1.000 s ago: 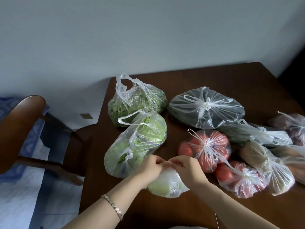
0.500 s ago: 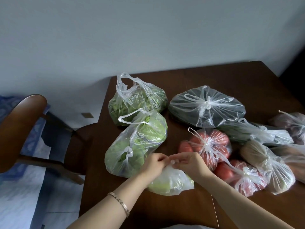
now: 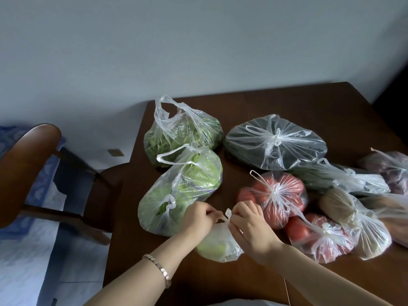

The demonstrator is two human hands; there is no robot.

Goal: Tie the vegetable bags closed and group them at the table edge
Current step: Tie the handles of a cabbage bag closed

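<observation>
Left hand (image 3: 199,218) and right hand (image 3: 248,224) are each pinching a handle of the small bag (image 3: 218,246), beside the tomato bag (image 3: 277,195). Pulling evenly outward should be seating the knot (image 3: 227,214) snug without tearing.

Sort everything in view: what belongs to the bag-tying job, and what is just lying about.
Job: small pale bag, its handles pinched by left hand and right hand; far greens bag and near greens bag, handles loose; a knotted tomato bag; knotted dark bag; table.
Lying about: wooden chair; bracelet.
</observation>
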